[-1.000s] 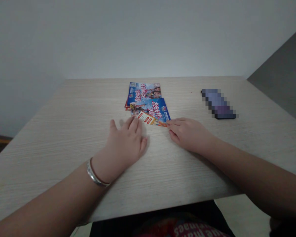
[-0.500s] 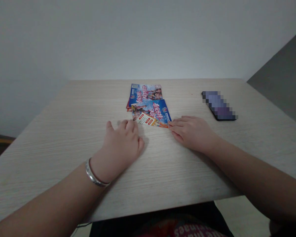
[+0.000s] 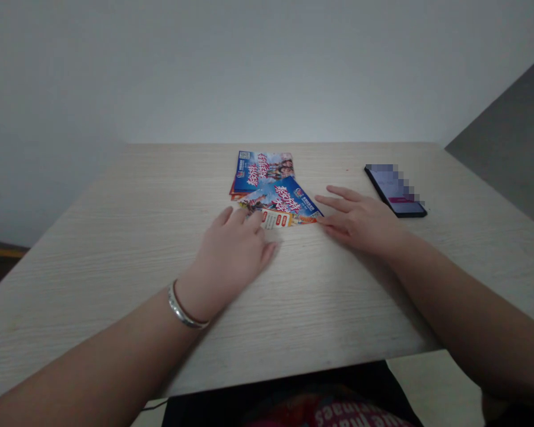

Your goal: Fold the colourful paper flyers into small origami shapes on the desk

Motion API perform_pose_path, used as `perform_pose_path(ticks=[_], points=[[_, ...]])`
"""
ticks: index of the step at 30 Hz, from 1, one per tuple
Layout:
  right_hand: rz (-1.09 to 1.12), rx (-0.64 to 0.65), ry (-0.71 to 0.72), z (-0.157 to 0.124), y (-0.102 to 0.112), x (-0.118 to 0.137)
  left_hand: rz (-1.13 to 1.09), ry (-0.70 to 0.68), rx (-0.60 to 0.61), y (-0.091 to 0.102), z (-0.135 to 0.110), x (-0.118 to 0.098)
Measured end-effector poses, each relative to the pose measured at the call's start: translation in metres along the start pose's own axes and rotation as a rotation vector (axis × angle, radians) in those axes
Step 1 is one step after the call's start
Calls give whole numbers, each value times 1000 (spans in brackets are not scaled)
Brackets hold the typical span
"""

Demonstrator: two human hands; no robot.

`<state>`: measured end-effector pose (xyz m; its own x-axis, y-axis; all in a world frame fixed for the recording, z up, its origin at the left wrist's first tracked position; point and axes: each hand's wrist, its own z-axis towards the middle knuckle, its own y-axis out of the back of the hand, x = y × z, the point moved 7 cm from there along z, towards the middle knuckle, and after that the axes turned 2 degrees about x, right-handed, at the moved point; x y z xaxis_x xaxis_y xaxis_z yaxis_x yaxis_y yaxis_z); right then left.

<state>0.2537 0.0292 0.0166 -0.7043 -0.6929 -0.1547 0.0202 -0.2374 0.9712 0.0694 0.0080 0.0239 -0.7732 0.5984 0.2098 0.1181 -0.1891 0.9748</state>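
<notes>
A blue, red and orange leaflet (image 3: 285, 204) lies skewed on a light wooden table (image 3: 129, 237). It partly covers a small stack of similar leaflets (image 3: 261, 168) behind it. My left hand (image 3: 235, 255), with a silver bracelet on its wrist, rests palm down, and its fingertips press the leaflet's near left corner. My right hand (image 3: 360, 222) lies flat with fingers spread, its fingertips touching the leaflet's right corner. Neither hand grips anything.
A dark phone (image 3: 395, 190) with a lit screen lies on the table to the right of my right hand. A pale wall stands behind the table. The table's near edge runs just above my lap.
The top leaflet has turned and slid to the right. My left hand moved right and forward along its near edge. The fingers of my right hand have spread apart.
</notes>
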Motion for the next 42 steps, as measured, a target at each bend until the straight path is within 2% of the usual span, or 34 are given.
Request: perform_pose_path(ticks=[2,6,10,14,18,24,31,36,42], points=[[47,-6,-86,-1,-3,-15,-63,-113,-69,-1,3,-5],[145,-52,-281,-1,-12,-33,-215,-261,-30,-12,7,-12],[218,-85,-387,4,-25,-28,-301,-310,-58,-14,8,-18],[314,-108,-483,13,-40,-15,-322,-294,-76,-16,9,-22],[335,-86,-479,21,-46,-2,-330,-285,-59,-17,9,-24],[371,-1,-496,23,-47,-1,-290,-277,-17,-16,10,-25],[413,39,-580,22,-49,-15,-260,-278,-37,-14,7,-26],[431,80,-703,16,-52,-32,-263,-291,-44,-13,7,-27],[445,126,-692,13,-54,-36,-261,-295,-48,-13,7,-26]])
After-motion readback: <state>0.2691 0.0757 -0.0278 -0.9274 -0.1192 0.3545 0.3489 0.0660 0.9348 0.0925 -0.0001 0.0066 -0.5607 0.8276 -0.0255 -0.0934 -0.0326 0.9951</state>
